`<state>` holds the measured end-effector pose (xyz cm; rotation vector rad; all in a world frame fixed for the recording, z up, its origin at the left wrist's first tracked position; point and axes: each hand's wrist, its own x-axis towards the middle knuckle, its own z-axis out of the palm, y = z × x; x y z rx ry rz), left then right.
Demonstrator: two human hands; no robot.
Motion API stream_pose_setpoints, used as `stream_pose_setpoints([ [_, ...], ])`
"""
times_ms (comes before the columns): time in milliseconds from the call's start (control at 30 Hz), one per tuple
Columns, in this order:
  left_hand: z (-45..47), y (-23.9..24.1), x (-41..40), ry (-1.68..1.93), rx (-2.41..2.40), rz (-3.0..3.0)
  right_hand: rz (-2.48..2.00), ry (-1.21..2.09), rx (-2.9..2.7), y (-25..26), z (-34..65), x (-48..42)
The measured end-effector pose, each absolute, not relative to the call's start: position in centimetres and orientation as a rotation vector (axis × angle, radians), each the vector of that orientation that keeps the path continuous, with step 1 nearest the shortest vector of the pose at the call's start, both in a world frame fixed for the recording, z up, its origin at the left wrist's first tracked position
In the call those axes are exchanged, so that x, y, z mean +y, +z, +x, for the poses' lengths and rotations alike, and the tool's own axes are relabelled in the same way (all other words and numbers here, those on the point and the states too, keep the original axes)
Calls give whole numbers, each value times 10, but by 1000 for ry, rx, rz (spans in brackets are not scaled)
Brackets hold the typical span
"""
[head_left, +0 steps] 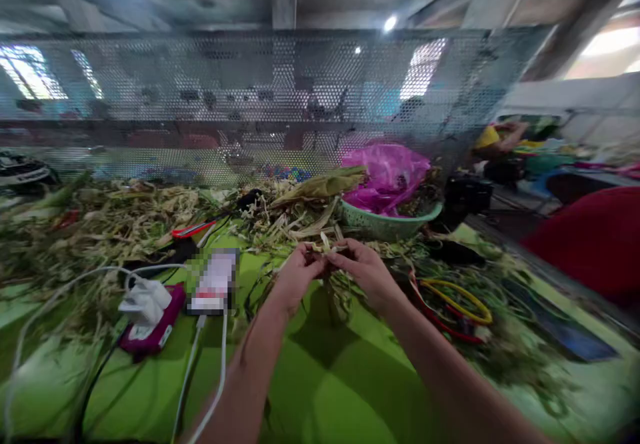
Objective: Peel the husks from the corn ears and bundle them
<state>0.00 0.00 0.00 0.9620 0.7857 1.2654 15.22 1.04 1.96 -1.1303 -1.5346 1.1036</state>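
Both hands meet over the green table, pinching a pale strip of dried plant, perhaps corn husk. My left hand has its thumb and fingers closed on the strip's left side. On the other side, my right hand grips it with the thumb pressed against the fingers. A tip of the strip sticks up between the hands, and darker fibres hang below them. Beyond the hands lies a heap of dry strips with a long folded husk on top.
A pale green basin holds a purple plastic bag. At left lie a phone with white cables and a maroon power strip. Yellow and red loops lie right. A perforated screen stands behind; another person's arm shows far right.
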Motion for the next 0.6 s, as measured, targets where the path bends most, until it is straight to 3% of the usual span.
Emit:
stream_pose_setpoints([
  [600, -1, -8, 6, 1228, 932, 1178, -1081, 1066, -1457, 18, 147, 11],
])
